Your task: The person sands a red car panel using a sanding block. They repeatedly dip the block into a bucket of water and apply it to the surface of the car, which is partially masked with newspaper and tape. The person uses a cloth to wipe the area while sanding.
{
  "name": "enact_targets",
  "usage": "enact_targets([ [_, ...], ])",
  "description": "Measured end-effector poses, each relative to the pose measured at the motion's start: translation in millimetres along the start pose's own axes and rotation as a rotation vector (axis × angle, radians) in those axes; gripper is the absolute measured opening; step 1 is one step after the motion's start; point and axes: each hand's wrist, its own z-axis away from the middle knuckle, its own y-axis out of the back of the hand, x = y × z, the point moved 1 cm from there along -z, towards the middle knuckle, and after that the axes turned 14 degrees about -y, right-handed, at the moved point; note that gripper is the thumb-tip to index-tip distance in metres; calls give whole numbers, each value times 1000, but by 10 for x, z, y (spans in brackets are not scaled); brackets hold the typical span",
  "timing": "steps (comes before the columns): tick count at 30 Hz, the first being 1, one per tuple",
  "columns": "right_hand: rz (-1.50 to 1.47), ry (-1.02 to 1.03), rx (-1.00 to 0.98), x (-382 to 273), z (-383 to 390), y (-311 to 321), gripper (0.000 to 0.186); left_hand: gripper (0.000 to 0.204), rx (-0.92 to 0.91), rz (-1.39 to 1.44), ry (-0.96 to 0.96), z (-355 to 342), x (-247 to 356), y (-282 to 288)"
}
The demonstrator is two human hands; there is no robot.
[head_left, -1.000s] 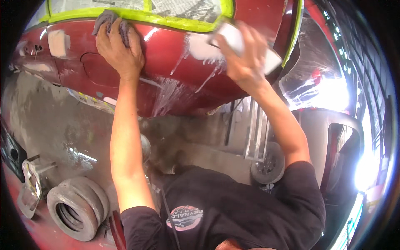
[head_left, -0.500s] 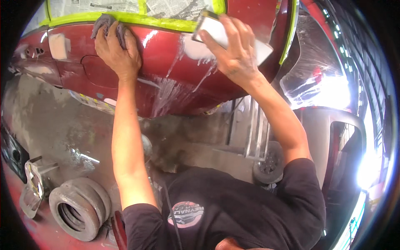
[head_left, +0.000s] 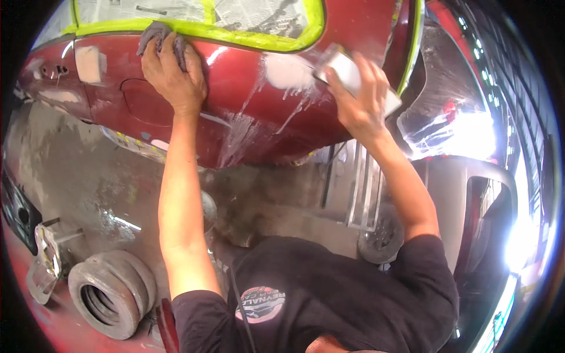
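Note:
The red car panel (head_left: 232, 79) stretches across the top, with a pale filler patch (head_left: 286, 69) below the window. Milky water streaks (head_left: 238, 138) run down from that patch. My left hand (head_left: 176, 82) is closed on a crumpled grey-purple cloth (head_left: 152, 38), resting on the panel just under the window edge. To the right of the patch, my right hand (head_left: 364, 109) grips a long white sanding block (head_left: 344, 70) with a dark edge, held against the panel. My palm and fingers hide the block's middle, and its far end is blurred.
Newspaper (head_left: 259, 20) edged with yellow-green tape (head_left: 176, 25) covers the window. Worn tyres (head_left: 109, 294) lie on the floor at lower left, beside a metal bracket (head_left: 50, 256). A metal frame (head_left: 360, 188) and a wheel (head_left: 381, 235) stand below my right arm. Plastic sheeting (head_left: 447, 117) hangs at right.
My right hand has moved right and down across the panel with the sanding block, uncovering more of the filler patch. My left hand stays on the cloth; the view has shifted slightly.

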Motion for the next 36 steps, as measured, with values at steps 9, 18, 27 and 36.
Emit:
enact_targets([
  [9, -47, 56, -25, -219, -366, -146, 48, 36, -9, -7, 11, 8, -6, 49],
  [18, -14, 70, 8, -301, -429, -239, 47, 36, -4, 21, 15, 22, 26, 5],
  [27, -55, 11, 2, -318, -383, -209, 52, 36, -18, 21, 14, 38, 33, -3],
  [36, 4, 17, 39, -19, -48, -2, 49, 37, 15, 31, 0, 7, 41, 10],
])
